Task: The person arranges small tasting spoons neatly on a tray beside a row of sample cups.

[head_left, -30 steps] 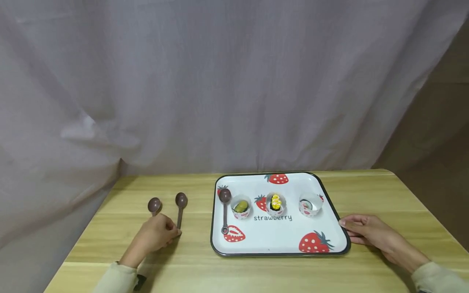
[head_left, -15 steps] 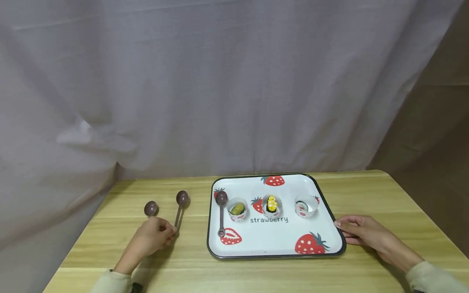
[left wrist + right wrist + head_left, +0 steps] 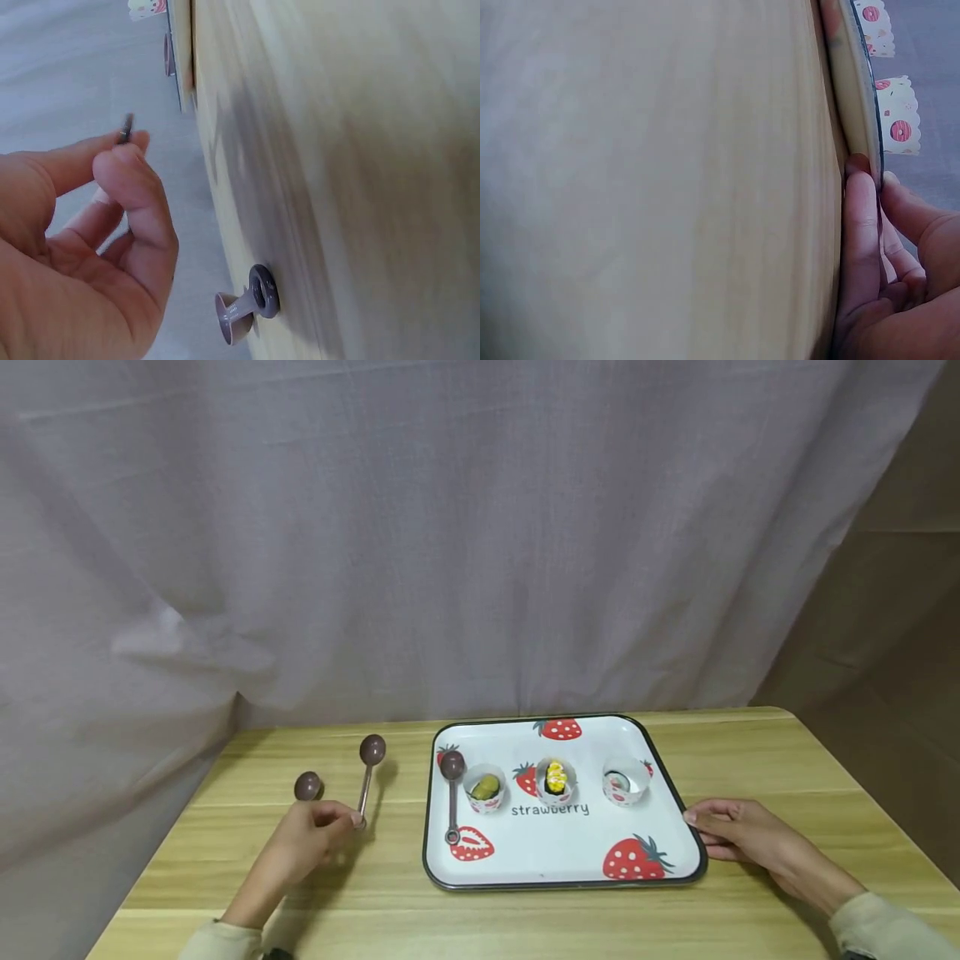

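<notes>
My left hand pinches the end of a brown spoon's handle between thumb and finger. That spoon points away from me, raised over the table; in the left wrist view only its dark handle shows at the fingertips. A second brown spoon lies left of it, its handle hidden behind the hand; its ringed end shows in the left wrist view. My right hand grips the right rim of a white strawberry tray, thumb above and fingers below the edge.
On the tray, a third brown spoon lies along the left side. Three paper cups stand in a row: one with a green-topped piece, one with a yellow-topped piece, one with a round white piece. A grey curtain hangs behind the table.
My left hand has taken hold of the spoon's handle end and lifted it off the table. My right hand stays at the tray's rim. The head view has shifted slightly.
</notes>
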A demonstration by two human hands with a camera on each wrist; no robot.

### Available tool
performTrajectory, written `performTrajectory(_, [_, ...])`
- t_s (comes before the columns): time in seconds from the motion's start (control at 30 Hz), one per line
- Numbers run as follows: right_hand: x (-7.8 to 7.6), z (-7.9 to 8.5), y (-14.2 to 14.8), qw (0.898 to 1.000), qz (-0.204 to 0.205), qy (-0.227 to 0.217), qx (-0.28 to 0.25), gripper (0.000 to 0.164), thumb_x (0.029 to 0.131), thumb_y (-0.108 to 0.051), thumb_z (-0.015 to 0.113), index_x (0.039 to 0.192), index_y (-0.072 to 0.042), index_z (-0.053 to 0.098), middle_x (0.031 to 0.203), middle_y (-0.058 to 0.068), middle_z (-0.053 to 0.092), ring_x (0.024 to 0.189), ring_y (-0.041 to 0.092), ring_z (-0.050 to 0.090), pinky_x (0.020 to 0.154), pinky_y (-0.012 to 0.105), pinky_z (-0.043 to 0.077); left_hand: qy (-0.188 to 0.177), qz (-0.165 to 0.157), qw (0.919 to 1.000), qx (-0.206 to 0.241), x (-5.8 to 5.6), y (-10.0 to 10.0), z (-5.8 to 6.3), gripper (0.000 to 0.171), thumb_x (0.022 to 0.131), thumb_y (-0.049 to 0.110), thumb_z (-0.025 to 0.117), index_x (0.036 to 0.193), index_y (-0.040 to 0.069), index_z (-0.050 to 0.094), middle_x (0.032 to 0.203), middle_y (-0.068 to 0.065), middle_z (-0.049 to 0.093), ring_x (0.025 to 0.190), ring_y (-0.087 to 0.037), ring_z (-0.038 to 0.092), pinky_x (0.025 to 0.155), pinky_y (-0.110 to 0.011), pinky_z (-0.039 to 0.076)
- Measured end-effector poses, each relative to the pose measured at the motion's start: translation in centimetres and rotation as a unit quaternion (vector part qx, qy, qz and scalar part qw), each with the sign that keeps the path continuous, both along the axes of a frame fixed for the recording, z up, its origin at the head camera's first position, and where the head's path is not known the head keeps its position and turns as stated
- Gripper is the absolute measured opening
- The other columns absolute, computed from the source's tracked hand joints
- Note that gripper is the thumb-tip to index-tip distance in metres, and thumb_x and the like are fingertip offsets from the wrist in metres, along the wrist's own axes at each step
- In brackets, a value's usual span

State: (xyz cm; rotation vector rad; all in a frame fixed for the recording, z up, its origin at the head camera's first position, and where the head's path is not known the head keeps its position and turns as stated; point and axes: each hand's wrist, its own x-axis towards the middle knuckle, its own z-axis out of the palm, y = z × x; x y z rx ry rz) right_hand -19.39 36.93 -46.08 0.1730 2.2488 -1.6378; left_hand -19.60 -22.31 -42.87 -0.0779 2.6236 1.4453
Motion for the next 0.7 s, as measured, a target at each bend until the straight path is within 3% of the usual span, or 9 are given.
performTrajectory(0.07, [0.0,0.0,0.0,1.0,0.002,0.002,-0.001,0.043,0.109,-0.017,0.059,0.132,0.019,0.055,0.106,-0.003,0.073,0.088,0.005,0.07,0.079,0.027,0.063,-0.004,-0.006,0.9999,0.015,0.0,0.1,0.1,0.013,0.103,0.01,0.067,0.102,0.004,0.078,0.078,-0.002,0.061,0.061,-0.012,0.051,0.051,-0.023,0.046])
performTrajectory(0.2, [0.0,0.1,0.0,1.0,0.005,0.001,-0.004,0.042,0.109,-0.017,0.059,0.132,0.018,0.057,0.105,-0.004,0.073,0.088,0.005,0.069,0.079,0.027,0.063,-0.003,-0.04,0.9979,0.051,0.1,0.3,0.3,0.012,0.101,0.004,0.066,0.106,-0.003,0.075,0.092,-0.008,0.072,0.073,-0.015,0.06,0.059,-0.026,0.056])
performTrajectory(0.4, [0.0,0.1,0.1,1.0,0.006,0.002,-0.004,0.039,0.109,-0.016,0.058,0.13,0.016,0.059,0.104,-0.004,0.073,0.087,0.004,0.069,0.078,0.026,0.062,-0.015,-0.078,0.9866,0.143,0.0,1.2,0.6,0.018,0.097,-0.004,0.065,0.11,-0.015,0.069,0.101,-0.021,0.076,0.079,-0.019,0.071,0.073,-0.03,0.064])
performTrajectory(0.7, [0.0,0.1,0.1,1.0,0.007,-0.001,-0.005,0.034,0.109,-0.016,0.058,0.127,0.012,0.063,0.103,-0.005,0.072,0.087,0.004,0.068,0.078,0.025,0.062,-0.023,-0.102,0.9798,0.17,0.1,2.3,1.6,0.023,0.095,-0.003,0.068,0.112,-0.017,0.066,0.098,-0.02,0.076,0.083,-0.021,0.074,0.078,-0.03,0.064])
